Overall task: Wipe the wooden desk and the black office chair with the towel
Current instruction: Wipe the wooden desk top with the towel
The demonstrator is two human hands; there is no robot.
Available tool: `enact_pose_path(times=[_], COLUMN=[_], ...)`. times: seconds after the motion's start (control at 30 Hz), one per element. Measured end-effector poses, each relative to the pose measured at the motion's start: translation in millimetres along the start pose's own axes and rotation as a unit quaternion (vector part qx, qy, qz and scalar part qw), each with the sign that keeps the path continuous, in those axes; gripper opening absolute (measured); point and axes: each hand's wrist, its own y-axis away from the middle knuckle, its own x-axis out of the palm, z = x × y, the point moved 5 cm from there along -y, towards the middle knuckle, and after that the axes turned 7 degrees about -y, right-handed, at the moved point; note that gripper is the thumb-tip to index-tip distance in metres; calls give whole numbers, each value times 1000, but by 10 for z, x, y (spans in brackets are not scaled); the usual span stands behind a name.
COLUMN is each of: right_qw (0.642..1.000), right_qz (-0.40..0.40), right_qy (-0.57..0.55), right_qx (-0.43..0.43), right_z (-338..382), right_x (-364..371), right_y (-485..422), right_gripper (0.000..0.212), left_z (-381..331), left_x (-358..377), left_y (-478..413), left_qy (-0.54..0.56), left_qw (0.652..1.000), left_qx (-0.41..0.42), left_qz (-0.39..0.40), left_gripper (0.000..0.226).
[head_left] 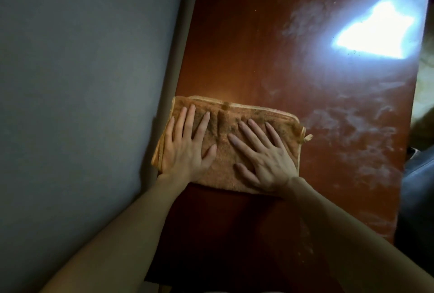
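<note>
Dusty wooden desk, folded orange towel, left hand and right hand pressing it, fingers spread flat

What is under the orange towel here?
The towel lies flat on the wooden desk, with the left hand and right hand pressing on top. The desk surface beneath it is hidden.

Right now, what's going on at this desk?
A person is wiping the desk. Both hands, left and right, press flat on a folded orange towel by the wall. Pale dusty smears cover the desk's right side. A dark chair shows at the right edge, untouched.
</note>
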Motion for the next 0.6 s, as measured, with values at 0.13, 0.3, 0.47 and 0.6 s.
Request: enact_pose_path(times=[0.13, 0.3, 0.47, 0.6], right_qw=[1000, 999, 999, 998], right_qz=[-13, -16, -22, -38], right_qy=[14, 30, 31, 34], right_qx=[9, 14, 20, 26], right_z=[-249, -555, -809, -975], right_x=[-131, -282, -410, -547], right_y=[-287, -652, -988, -1228], right_gripper=[72, 70, 71, 71], left_z=[30, 81, 133, 185], left_x=[-67, -150, -213, -268], left_y=[-438, -938, -1384, -1781], left_qy=[0, 11, 15, 13], left_qw=[1000, 1000, 999, 999], left_qx=[3, 0, -3, 3], left_qz=[-8, -24, -39, -48], left_gripper=[80, 81, 80, 80])
